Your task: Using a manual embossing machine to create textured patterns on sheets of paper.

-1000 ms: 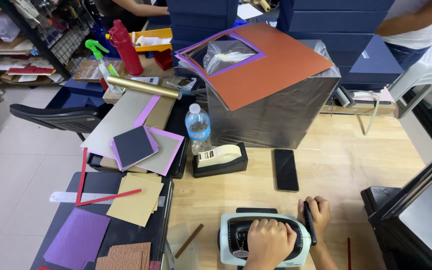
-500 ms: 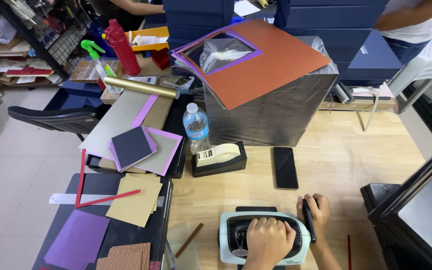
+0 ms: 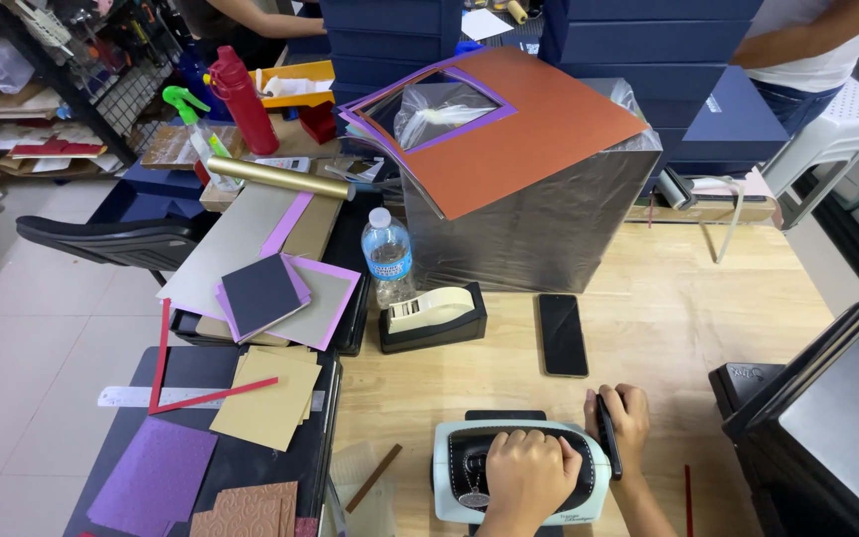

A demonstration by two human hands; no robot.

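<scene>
- My left hand (image 3: 527,475) lies flat on top of the little pale-green crank machine (image 3: 519,471), palm down and fingers curled over its dark handle. I'd say that's to pin it so it doesn't skate around on the desk (image 3: 668,318).
- My right hand (image 3: 620,423) has its grip closed around the black crank (image 3: 606,436) on the machine's right side, fingers wrapped fully round it. That fits a turning hold, with one hand steadying and the other cranking.
- The machine sits at the near edge of the desk, right in front of me, close enough that both hands reach it with my elbows tucked in.
- A phone (image 3: 562,334) lies face up just beyond it, clear of the crank.
- The tape dispenser (image 3: 432,315) and water bottle (image 3: 388,257) stand further back to the left, touching or nearly so, parked out of the working spot.
- A big silver box (image 3: 529,224) takes up the back of the desk, with an orange card (image 3: 539,124) lying across its top.
- To the left, card sheets in purple (image 3: 154,475), tan (image 3: 268,398) and grey (image 3: 231,239) are spread on a dark side surface, with a ruler (image 3: 131,396) among them, so stock is within reach.
- A thin brown strip (image 3: 374,477) lies just left of the machine.
- Someone else's arm (image 3: 807,35) shows at the far right, well apart from my hands.
</scene>
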